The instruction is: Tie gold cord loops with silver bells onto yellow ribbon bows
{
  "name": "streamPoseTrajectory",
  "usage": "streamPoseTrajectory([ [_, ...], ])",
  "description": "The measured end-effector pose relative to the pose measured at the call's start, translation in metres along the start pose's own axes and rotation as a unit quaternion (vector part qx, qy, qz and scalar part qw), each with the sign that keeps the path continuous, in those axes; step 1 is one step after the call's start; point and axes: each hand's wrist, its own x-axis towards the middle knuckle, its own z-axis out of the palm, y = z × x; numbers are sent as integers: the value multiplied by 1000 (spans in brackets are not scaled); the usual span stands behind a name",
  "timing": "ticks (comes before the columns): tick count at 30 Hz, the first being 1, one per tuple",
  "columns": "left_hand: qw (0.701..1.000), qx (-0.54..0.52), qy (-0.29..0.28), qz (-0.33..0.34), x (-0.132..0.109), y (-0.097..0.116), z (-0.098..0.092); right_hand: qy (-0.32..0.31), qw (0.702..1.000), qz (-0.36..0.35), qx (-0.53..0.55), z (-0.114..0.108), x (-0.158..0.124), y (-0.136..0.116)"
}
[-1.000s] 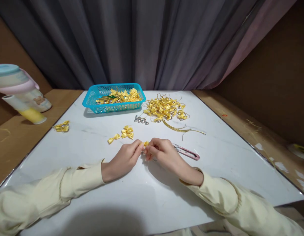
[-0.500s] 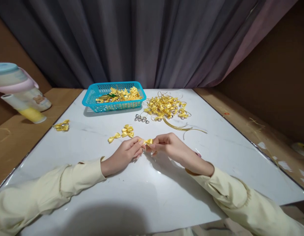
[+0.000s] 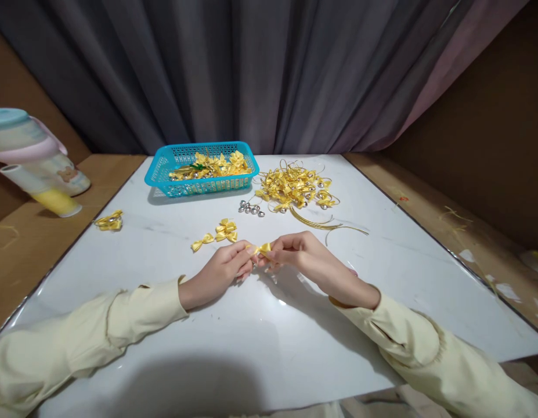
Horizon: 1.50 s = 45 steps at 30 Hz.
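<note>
A small yellow ribbon bow (image 3: 263, 248) is held between my two hands over the middle of the table. My left hand (image 3: 227, 266) pinches its left end, and a small silvery bit shows by the fingertips. At the bow's right end, my right hand (image 3: 300, 255) closes thumb and fingers on the ribbon. Several loose yellow bows (image 3: 226, 230) lie just beyond my left hand. Behind them are silver bells or beads (image 3: 251, 208), too small to tell which. Gold cords (image 3: 314, 220) lie beyond my right hand.
A blue basket (image 3: 203, 190) of yellow bows stands at the back, beside a pile of corded bows (image 3: 292, 186). Another bow bundle (image 3: 109, 220) lies at the table's left edge. A large bottle (image 3: 38, 145) and a yellow-white roll (image 3: 42, 191) stand left. A grey curtain (image 3: 251, 75) hangs behind.
My right hand has shifted very slightly at the bow's right end. Both hands keep their grip on the bow, and the view has moved a little.
</note>
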Motion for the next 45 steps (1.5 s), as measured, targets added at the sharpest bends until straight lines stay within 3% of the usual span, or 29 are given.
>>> streamPoseTrajectory([
  [12,1000,23,0,-5,-1,-1,-1,10,1000,2,0,7,2,3],
  [21,977,210,22,28,-5,3,1,27,997,-30,-64,14,3,9],
  [26,934,341,48,95,-7,3,2,71,987,-84,-115,21,1,16],
  [34,874,435,66,206,-8,-5,1,97,977,-114,-154,23,0,16],
  [40,763,540,85,346,-6,-10,-8,46,993,-95,-60,22,-2,15],
  [45,700,597,80,382,-4,-13,-11,65,984,-115,-117,26,-7,13],
])
